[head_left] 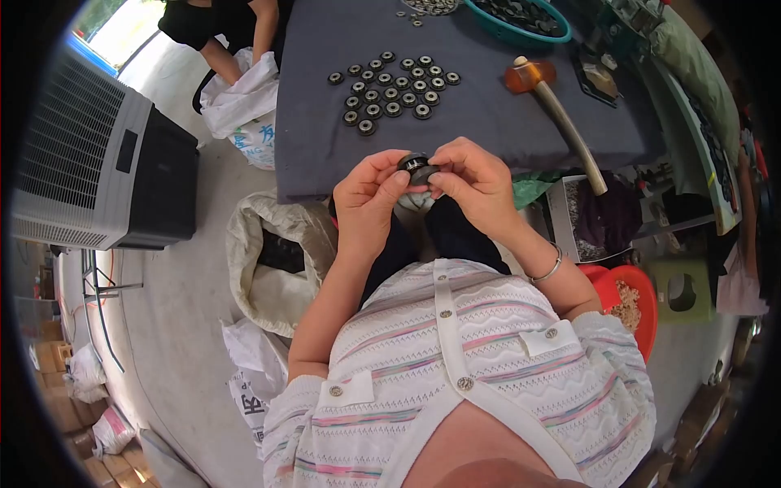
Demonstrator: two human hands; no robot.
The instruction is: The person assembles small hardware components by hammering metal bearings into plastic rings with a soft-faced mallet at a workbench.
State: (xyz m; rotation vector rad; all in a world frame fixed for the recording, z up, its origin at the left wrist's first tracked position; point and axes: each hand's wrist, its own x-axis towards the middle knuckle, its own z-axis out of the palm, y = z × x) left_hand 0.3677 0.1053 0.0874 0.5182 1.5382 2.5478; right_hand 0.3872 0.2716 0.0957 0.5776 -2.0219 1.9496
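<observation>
Left hand [368,195] and right hand [474,185], two in all, pinch one dark wheel-shaped piece [417,168] from opposite sides, thumbs against fingertips. The piece is round and smooth, with a glossy rim; it is held at the near edge of the counter [313,159], left of that edge's middle. Whether it consists of one part or two cannot be told.

About twenty-five grooved wheels [393,108], black with bright metal centres, lie in a loose cluster on the counter's left half, well apart from the hands. One mallet [530,76], with a translucent amber head and a wooden handle, slants across the right half, its handle end overhanging the near edge. One teal plastic basin [537,36] of dark pieces stands at the far edge; beside it are several small metal rings [417,23], loose on the grey cloth covering.

Both forearms reach forward from the lower edge of the view, elbows bent, wrists drawn inward; one metal bangle [558,264] circles the right wrist.
</observation>
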